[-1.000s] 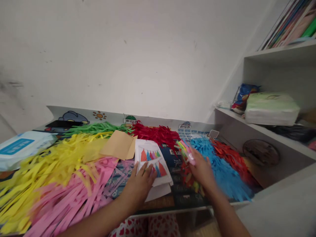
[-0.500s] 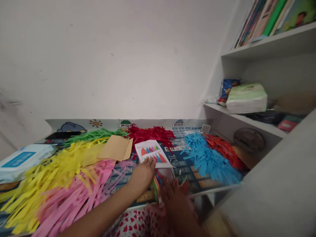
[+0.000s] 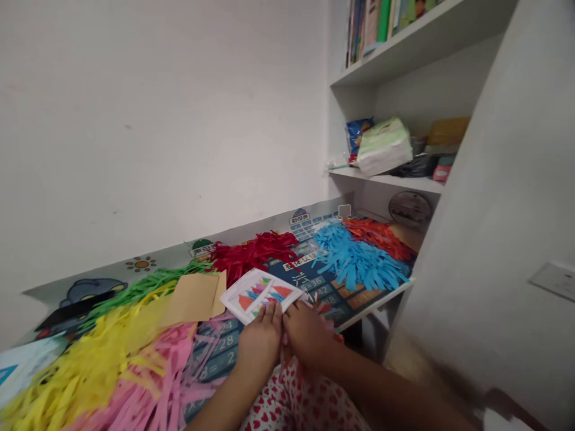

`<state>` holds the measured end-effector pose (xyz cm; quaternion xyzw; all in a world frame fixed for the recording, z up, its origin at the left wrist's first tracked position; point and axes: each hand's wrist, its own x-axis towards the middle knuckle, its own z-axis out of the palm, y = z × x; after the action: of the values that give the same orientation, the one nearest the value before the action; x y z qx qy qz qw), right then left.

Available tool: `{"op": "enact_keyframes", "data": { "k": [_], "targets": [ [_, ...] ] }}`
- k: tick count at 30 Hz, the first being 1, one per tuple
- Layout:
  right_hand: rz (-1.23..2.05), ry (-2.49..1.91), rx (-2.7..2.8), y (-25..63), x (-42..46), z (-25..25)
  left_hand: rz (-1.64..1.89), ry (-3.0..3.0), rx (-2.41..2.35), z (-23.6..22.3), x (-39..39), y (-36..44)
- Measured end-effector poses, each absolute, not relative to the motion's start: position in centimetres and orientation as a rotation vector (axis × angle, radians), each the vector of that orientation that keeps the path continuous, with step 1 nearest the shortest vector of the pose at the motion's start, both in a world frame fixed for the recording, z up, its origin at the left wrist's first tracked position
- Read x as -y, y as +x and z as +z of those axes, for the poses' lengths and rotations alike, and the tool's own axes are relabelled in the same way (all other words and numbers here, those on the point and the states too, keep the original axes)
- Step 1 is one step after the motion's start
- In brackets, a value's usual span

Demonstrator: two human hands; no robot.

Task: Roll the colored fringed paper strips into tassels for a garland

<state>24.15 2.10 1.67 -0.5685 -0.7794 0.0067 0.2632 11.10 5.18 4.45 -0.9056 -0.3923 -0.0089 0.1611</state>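
Note:
A white packet (image 3: 251, 292) with pictures of colourful tassels lies tilted near the table's front edge. My left hand (image 3: 260, 338) grips its lower edge, fingers together over the printed face and thumb hidden. At the packet's lower right corner, my right hand (image 3: 308, 332) is closed with its fingertips curled in against the edge. Orange-red paper strips (image 3: 324, 308) stick out beside my right hand, and some hang below both hands. Left of the packet is a folded tan paper sheet (image 3: 193, 297), lying over yellow tassels (image 3: 85, 353) and pink tassels (image 3: 166, 371).
Dark red tassels (image 3: 256, 251) and green tassels (image 3: 144, 284) lie along the back of the table. Blue tassels (image 3: 359, 257) and orange tassels (image 3: 377, 233) are at the right, below a white shelf (image 3: 386, 181). A white-blue pack (image 3: 27, 365) sits far left.
The view has swung to the right. My right hand has come up from below the packet to its lower right corner, beside my left hand. The packet has turned and tilted.

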Motion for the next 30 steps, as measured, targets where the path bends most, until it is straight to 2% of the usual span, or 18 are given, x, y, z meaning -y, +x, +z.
{"op": "enact_keyframes", "data": {
  "k": [4, 8, 14, 17, 23, 28, 30],
  "targets": [
    [0.228, -1.480, 2.079, 27.0, 0.7, 3.7, -0.079, -2.564, 1.080, 3.3, -5.6, 10.4],
    [0.267, -1.687, 1.807, 31.7, 0.1, 4.8, -0.138, -2.553, 1.021, 2.3, -5.8, 9.8],
    [0.581, -1.554, 2.023, 34.8, -4.1, 3.0, -0.200, -2.528, 0.961, 2.1, -5.8, 9.6],
    [0.630, -1.581, 1.977, 35.0, -3.5, 2.4, -0.237, -2.526, 0.945, 1.6, -5.9, 9.6],
    [0.477, -1.605, 1.716, 30.3, 2.0, 1.7, -0.221, -2.565, 1.023, 1.2, -5.7, 10.2],
    [0.034, -1.548, 2.056, 24.7, 2.7, -1.1, -0.163, -2.600, 1.099, 2.6, -5.3, 11.1],
    [-0.035, -1.525, 2.233, 25.0, 1.6, -0.9, -0.138, -2.621, 1.132, 2.9, -5.1, 11.4]
  ]
}}
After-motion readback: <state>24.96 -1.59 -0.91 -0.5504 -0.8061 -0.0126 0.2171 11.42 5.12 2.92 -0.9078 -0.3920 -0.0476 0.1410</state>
